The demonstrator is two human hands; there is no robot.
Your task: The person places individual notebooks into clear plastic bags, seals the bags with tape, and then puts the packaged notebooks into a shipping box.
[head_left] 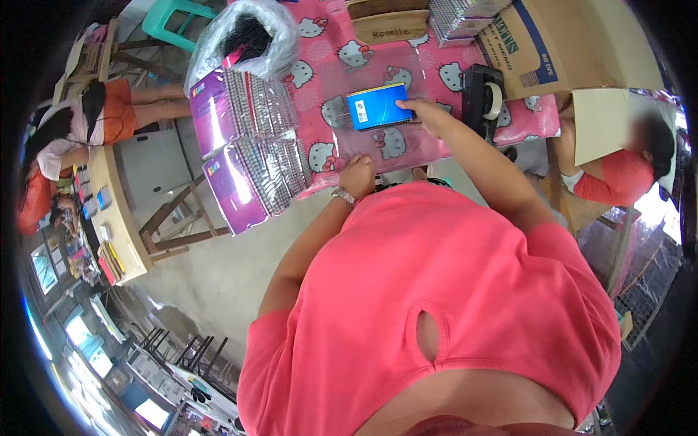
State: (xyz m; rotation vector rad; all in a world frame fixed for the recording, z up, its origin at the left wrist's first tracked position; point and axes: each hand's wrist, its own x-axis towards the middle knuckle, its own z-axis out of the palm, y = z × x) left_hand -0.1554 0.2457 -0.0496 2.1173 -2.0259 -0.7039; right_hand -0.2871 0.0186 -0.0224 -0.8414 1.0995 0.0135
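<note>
A small blue spiral notebook (376, 106) lies flat on a table covered with a pink cartoon-cat cloth (342, 73). My right hand (429, 115) rests its fingers on the notebook's right edge, pressing it to the cloth. My left hand (356, 174) is curled in a loose fist at the table's near edge, with a watch on its wrist; nothing shows in it. Two fanned stacks of purple-covered spiral notebooks (247, 142) lie to the left of my left hand.
A black tape dispenser (483, 94) stands right of the blue notebook, before a brown cardboard box (560, 43). A plastic bag (243, 36) sits at the back left. Other people sit at the left (80, 120) and right (618, 174). A wooden bench (178, 218) stands left.
</note>
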